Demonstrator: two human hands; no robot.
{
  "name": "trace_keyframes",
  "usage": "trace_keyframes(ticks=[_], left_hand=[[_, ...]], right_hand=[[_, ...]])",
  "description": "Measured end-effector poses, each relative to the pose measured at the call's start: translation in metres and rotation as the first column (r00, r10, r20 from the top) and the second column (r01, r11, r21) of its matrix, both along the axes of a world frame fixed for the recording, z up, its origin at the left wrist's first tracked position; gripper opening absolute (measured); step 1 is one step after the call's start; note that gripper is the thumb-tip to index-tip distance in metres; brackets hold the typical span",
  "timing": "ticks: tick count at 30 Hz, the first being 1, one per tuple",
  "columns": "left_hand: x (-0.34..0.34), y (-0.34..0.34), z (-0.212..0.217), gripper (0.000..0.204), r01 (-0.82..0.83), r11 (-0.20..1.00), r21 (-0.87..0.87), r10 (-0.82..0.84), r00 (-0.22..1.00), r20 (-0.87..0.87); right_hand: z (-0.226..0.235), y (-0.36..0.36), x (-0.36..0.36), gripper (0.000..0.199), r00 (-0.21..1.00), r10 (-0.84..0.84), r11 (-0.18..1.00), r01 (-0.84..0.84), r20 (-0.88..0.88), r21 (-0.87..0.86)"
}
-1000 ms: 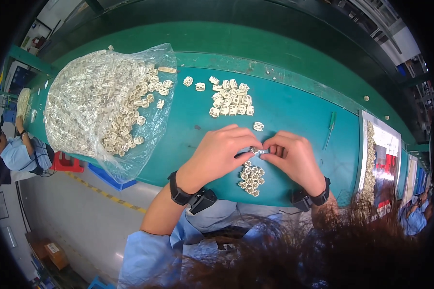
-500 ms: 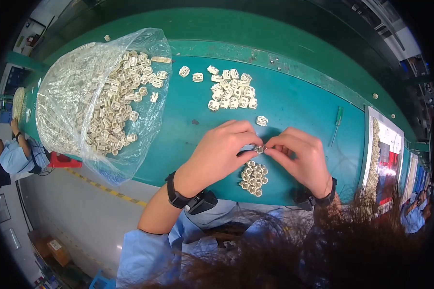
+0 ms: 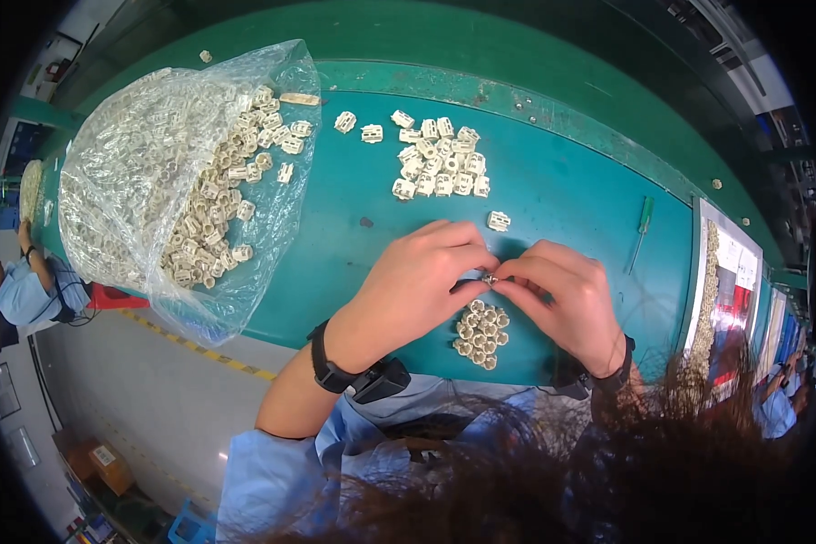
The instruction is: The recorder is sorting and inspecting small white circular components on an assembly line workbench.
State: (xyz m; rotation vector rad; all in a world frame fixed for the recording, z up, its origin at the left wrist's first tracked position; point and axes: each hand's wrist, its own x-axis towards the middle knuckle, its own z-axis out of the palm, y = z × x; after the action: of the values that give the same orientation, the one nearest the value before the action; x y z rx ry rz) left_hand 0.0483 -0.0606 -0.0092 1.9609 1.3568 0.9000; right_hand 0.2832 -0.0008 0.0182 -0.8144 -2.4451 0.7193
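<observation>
Between my two hands is a small cream plastic part (image 3: 490,279), mostly covered by fingertips. My left hand (image 3: 431,276) pinches it from the left with thumb and index finger. From the right, my right hand (image 3: 558,290) presses its thumb and index finger together on the same part. Just below my fingers a cluster of upright ring-shaped cream parts (image 3: 480,335) stands on the green table mat (image 3: 571,199). One single cream part (image 3: 499,220) lies just beyond my hands. Farther off is a loose group of cream parts (image 3: 440,159).
A big clear plastic bag (image 3: 122,172) spills many cream parts at the left. A green-handled screwdriver (image 3: 642,227) lies right, near a framed tray (image 3: 721,299) holding more parts. Other people in blue sit at far left (image 3: 32,286) and far right (image 3: 775,408).
The view has shifted slightly. My fingertips have drawn closer together around the small part, which shows less now. The clusters on the mat are unchanged.
</observation>
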Motion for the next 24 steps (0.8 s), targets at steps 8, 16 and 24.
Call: trace_keyframes(ticks=[8,16,24], left_hand=[[0.0,0.001,-0.002,0.025,0.01,1.0,0.018,-0.01,1.0,0.007],[-0.014,0.001,0.005,0.023,0.16,0.987,0.003,-0.159,0.987,-0.027],[-0.022,0.009,0.0,0.029,-0.14,0.988,0.07,0.13,0.983,0.128]], right_hand=[[0.002,0.0,0.0,0.021,1.0,0.0,1.0,0.0,-0.011,-0.003],[0.031,0.012,0.024,0.042,0.984,-0.139,0.975,0.156,0.109,-0.161],[0.04,-0.079,0.006,0.12,0.942,-0.104,0.994,0.105,0.318,0.016]])
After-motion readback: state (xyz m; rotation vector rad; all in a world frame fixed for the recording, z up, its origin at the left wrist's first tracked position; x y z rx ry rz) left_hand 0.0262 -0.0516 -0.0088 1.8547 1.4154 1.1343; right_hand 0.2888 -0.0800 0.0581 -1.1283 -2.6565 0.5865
